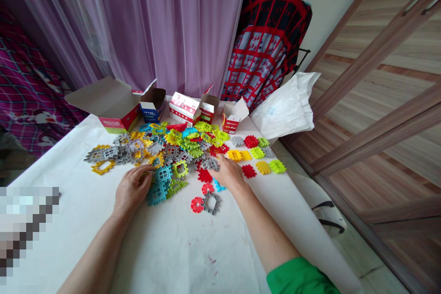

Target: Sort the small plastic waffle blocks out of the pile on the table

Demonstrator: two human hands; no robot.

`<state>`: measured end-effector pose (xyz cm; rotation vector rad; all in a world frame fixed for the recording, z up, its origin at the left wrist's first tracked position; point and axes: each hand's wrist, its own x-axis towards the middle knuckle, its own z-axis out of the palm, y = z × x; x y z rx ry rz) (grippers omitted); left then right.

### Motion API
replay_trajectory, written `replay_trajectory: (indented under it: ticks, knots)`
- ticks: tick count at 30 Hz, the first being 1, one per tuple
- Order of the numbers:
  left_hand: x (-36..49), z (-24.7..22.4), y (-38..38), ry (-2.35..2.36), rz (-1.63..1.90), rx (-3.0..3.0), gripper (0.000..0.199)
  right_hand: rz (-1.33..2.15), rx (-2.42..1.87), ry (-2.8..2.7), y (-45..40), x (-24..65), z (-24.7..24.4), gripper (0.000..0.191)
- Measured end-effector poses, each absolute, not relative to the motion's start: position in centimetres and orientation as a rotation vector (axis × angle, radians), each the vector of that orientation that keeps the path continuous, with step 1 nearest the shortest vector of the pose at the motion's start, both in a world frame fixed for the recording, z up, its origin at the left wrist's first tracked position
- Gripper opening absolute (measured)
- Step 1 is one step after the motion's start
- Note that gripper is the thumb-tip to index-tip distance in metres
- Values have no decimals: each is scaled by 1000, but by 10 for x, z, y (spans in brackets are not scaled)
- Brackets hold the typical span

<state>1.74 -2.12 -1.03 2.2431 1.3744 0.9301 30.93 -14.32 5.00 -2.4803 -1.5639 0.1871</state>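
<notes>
left hand (132,188), palm down at the pile's near edge, fingers against teal waffle tiles (161,175); grip impossible to tell, fingers hiding any hold. right hand (227,171), also palm down, fingers over a gray tile (211,164); grip likewise unclear. heaped plastic tiles (172,144), red, yellow, green, gray, on white-covered table (172,248), lower layers hidden. open cardboard boxes (110,103) behind, contents out of sight. green sleeve (298,278) cut off by frame bottom; blurred patch (24,225) at lower left unreadable.
</notes>
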Motion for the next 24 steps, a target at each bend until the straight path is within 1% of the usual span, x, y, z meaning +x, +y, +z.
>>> replay_trajectory:
  ticks: [6,12,17,20,24]
  knots:
    - [18,-9,-22,1364,935,2252,42,224,-2489,-1515,-145,309,49,51]
    - [18,-9,-22,1376,930,2247,43,257,-2542,-1516,-146,303,55,46]
    - [16,-9,-20,1357,922,2253,42,233,-2490,-1397,-155,310,61,59]
    - [14,-9,-19,1334,915,2269,41,176,-2472,-1272,-171,337,70,64]
    - [12,-7,-17,1337,880,2300,46,146,-2589,-995,-198,408,87,72]
